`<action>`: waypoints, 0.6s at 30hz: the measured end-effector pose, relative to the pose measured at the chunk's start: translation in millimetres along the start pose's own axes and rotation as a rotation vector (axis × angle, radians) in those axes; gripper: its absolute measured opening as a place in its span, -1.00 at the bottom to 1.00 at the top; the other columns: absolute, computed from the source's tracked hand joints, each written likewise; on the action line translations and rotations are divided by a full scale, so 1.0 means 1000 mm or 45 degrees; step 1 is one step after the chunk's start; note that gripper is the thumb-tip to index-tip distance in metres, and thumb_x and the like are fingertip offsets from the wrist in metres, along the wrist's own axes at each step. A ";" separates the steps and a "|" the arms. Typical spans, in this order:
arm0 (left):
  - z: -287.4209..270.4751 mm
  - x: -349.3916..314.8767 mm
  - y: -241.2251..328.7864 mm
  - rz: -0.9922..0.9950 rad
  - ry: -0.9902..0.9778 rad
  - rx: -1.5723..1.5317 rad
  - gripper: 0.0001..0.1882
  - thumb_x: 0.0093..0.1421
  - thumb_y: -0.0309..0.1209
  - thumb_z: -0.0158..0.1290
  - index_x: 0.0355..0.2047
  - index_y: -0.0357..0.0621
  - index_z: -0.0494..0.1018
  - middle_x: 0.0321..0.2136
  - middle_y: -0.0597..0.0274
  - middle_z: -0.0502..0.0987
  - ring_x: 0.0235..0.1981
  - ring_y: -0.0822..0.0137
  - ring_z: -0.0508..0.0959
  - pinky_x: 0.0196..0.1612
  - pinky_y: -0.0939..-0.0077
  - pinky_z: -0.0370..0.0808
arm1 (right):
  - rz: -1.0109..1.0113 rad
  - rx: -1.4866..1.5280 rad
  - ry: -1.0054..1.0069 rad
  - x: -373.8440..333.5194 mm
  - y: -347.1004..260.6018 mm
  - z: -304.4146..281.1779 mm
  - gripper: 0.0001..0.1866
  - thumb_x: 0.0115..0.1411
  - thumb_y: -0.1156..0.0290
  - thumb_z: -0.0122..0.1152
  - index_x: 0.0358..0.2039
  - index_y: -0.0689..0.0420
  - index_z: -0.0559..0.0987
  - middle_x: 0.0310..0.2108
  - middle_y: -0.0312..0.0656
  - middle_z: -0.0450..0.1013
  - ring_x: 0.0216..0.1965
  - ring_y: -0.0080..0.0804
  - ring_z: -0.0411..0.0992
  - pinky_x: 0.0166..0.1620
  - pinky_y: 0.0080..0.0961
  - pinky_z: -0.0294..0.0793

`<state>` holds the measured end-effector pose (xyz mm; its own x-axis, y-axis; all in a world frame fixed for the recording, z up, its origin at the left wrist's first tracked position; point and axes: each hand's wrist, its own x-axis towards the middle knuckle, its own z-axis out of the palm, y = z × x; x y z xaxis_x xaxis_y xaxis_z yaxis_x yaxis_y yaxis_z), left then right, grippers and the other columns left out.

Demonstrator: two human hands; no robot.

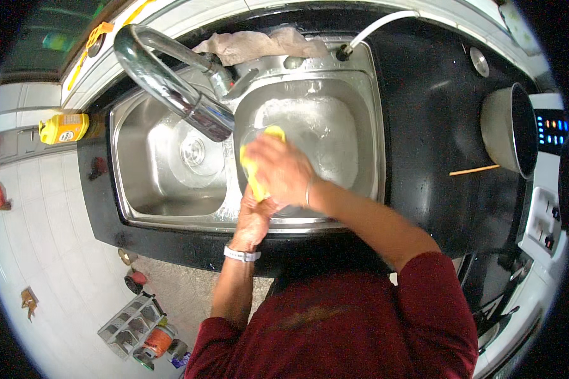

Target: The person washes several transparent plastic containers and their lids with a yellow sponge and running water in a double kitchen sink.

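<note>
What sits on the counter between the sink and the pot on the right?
In the head view, only a thin wooden stick lies on the black counter between the sink and the pot, close to the pot.

Black tabletop (423,126) holds double steel sink (171,218), with metal pot (502,129), wooden stick (474,170) and crumpled cloth (259,44) on it.

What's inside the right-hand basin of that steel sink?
The right basin holds soapy, foamy water. Over it, the right hand presses a yellow sponge against something clear that the left hand supports; both hands cover most of it.
</note>
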<state>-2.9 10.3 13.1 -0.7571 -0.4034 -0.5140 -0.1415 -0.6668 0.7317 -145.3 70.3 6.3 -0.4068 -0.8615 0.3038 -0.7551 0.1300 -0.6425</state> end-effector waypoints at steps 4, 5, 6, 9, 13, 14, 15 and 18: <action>0.023 -0.004 -0.012 0.088 -0.390 0.333 -0.62 0.19 -0.81 -0.12 -0.05 -0.15 0.32 -0.09 -0.09 0.52 -0.02 0.04 0.53 0.11 0.16 0.46 | 0.014 -0.303 -0.684 0.053 0.088 -0.010 -0.68 0.16 0.23 -0.01 -0.30 0.16 0.62 -0.22 -0.01 0.53 -0.20 -0.05 0.52 -0.13 -0.18 0.53; 0.022 -0.004 -0.008 0.019 -0.374 0.291 -0.61 0.19 -0.80 -0.09 -0.01 -0.19 0.31 -0.06 -0.08 0.50 -0.02 0.07 0.54 0.09 0.20 0.49 | 0.073 -0.300 -0.658 0.050 0.082 -0.012 -0.70 0.14 0.25 0.02 -0.29 0.17 0.62 -0.20 -0.04 0.53 -0.16 -0.09 0.52 -0.09 -0.19 0.51; 0.024 0.003 -0.001 -0.012 -0.286 0.217 -0.60 0.18 -0.79 -0.08 0.01 -0.18 0.31 -0.06 -0.05 0.50 -0.02 0.09 0.54 0.08 0.23 0.50 | 0.131 -0.308 -0.640 0.044 0.073 -0.016 -0.71 0.13 0.27 0.05 -0.28 0.18 0.61 -0.18 -0.06 0.53 -0.12 -0.14 0.51 -0.06 -0.20 0.50; 0.029 0.011 0.021 -0.038 -0.029 -0.067 -0.50 0.13 -0.75 0.03 0.08 -0.13 0.29 -0.10 0.12 0.51 -0.04 0.20 0.53 0.03 0.35 0.53 | -0.072 -0.199 -0.137 -0.001 -0.002 -0.023 -0.72 0.01 0.32 0.16 -0.25 0.13 0.58 -0.10 -0.19 0.47 0.07 -0.27 0.38 0.14 -0.17 0.31; 0.016 0.006 -0.009 0.013 -0.058 -0.006 -0.46 0.15 -0.71 0.03 0.12 -0.07 0.21 -0.03 0.04 0.49 -0.04 0.20 0.53 0.04 0.29 0.52 | -0.093 -0.191 0.035 -0.014 0.010 -0.005 -0.70 -0.01 0.21 0.13 -0.31 0.07 0.62 -0.07 -0.24 0.46 0.14 -0.28 0.29 0.14 -0.10 0.28; 0.026 -0.002 -0.012 -0.015 -0.068 0.044 -0.50 0.18 -0.71 0.00 0.10 -0.08 0.20 -0.02 -0.03 0.49 -0.03 0.18 0.54 0.06 0.26 0.50 | -0.101 -0.217 0.013 -0.007 0.027 -0.002 -0.70 0.00 0.17 0.11 -0.35 0.06 0.64 -0.06 -0.23 0.46 0.16 -0.30 0.28 0.10 -0.09 0.33; 0.024 -0.004 -0.017 -0.044 -0.226 0.124 -0.58 0.21 -0.74 -0.05 0.03 -0.12 0.20 -0.03 -0.14 0.49 -0.02 0.13 0.54 0.09 0.19 0.48 | 0.253 -0.253 -0.417 0.018 0.034 -0.014 -0.67 0.15 0.23 -0.04 -0.24 0.11 0.61 -0.07 -0.11 0.50 0.05 -0.19 0.40 0.11 -0.17 0.35; 0.035 -0.010 -0.019 0.062 -0.384 0.347 -0.63 0.22 -0.75 -0.07 -0.02 -0.14 0.20 -0.04 -0.18 0.49 -0.03 0.09 0.55 0.11 0.18 0.45 | 0.270 -0.245 -0.766 0.045 0.090 -0.028 -0.63 0.21 0.25 -0.11 -0.37 0.24 0.61 -0.34 0.16 0.52 -0.28 0.10 0.53 -0.13 -0.10 0.51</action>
<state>-15.3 49.4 19.9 -0.9145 -0.2016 -0.3507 -0.2335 -0.4447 0.8647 -245.6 57.0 -18.3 -0.2412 -0.9240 -0.2966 -0.7914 0.3642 -0.4910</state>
